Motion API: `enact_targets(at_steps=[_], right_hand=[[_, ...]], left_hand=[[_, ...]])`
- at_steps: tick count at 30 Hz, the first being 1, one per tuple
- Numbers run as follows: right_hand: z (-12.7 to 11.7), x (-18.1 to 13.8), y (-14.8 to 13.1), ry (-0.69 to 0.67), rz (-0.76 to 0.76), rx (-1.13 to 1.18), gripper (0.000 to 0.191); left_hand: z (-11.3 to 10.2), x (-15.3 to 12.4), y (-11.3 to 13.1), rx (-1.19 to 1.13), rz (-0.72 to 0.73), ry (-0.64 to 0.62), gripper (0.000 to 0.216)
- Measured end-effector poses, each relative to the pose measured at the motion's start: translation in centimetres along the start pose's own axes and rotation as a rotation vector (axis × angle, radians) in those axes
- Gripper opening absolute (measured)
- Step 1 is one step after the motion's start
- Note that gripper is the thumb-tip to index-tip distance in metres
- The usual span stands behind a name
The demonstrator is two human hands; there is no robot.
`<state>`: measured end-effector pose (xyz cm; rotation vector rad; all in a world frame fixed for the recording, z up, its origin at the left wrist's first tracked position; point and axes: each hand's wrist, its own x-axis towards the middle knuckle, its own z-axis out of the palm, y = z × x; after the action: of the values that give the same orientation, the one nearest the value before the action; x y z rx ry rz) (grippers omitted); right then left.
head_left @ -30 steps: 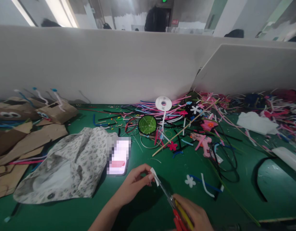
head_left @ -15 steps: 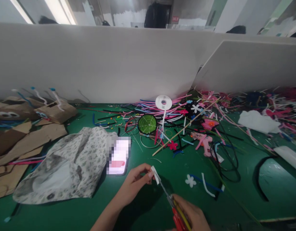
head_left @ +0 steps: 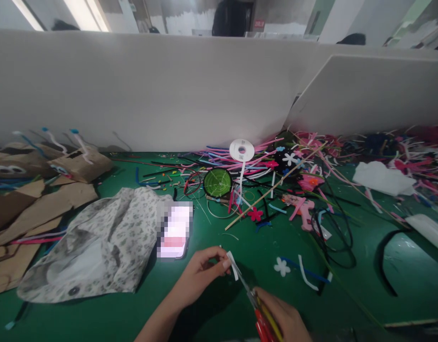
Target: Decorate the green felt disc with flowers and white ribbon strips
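Observation:
Between its thumb and fingers, my left hand (head_left: pixel 208 268) pinches a short white strip (head_left: pixel 232 266) near the front of the green table. My right hand (head_left: pixel 281 313) grips a pair of scissors (head_left: pixel 252 298) with red and yellow handles. The scissor blades point up and left, and their tips meet the lower part of the strip. Whether the blades are fully closed is hard to make out. A white felt flower (head_left: pixel 282 267) lies to the right of the strip, beside blue and white pipe cleaner pieces (head_left: pixel 306 275).
Left of my hands lie a lit phone (head_left: pixel 176 230), a patterned cloth (head_left: pixel 108 242) and brown paper pieces (head_left: pixel 44 209). Behind are a green round coil (head_left: pixel 218 183), a white ribbon spool (head_left: pixel 242 150), a wooden stick (head_left: pixel 275 185), a pink glue gun (head_left: pixel 304 211) and heaped pipe cleaners.
Both hands stay close to the same place. The white strip has shifted slightly down and right, and the left fingers moved with it. The view has tilted a little.

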<state>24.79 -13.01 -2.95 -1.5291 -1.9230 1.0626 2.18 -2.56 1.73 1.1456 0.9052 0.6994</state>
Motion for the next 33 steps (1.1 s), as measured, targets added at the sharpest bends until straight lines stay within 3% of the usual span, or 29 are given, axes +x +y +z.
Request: enact_targets(at_steps=[7,12,17,23,29,33], right_hand=[[0.8,-0.2,-0.4,0.095,-0.005,-0.019,0.062],[0.7,0.0,-0.2,0.064,-0.015,-0.011,0.062],[0.1,0.1,0.4,-0.052,-0.038,0.016,0.068],[-0.2,-0.2,0.1,-0.036,0.022,0.01,0.06],[-0.3,0.0,-0.2,-0.011,0.045,-0.02,0.058],[-0.7,0.3,-0.3,-0.077,0.093,-0.018,0.063]], left_hand=[[0.0,-0.3,0.6,-0.023,-0.013,0.003,0.022],[-0.3,-0.3,0.5,-0.001,-0.018,-0.039,0.022],[-0.5,-0.1,0.2,0.014,-0.056,-0.094,0.023],[-0.4,0.0,0.2,0.016,-0.084,-0.108,0.024],[-0.1,-0.1,0.8,0.218,0.01,-0.092,0.031],[0.1,-0.1,0.9,0.252,0.019,-0.071,0.031]])
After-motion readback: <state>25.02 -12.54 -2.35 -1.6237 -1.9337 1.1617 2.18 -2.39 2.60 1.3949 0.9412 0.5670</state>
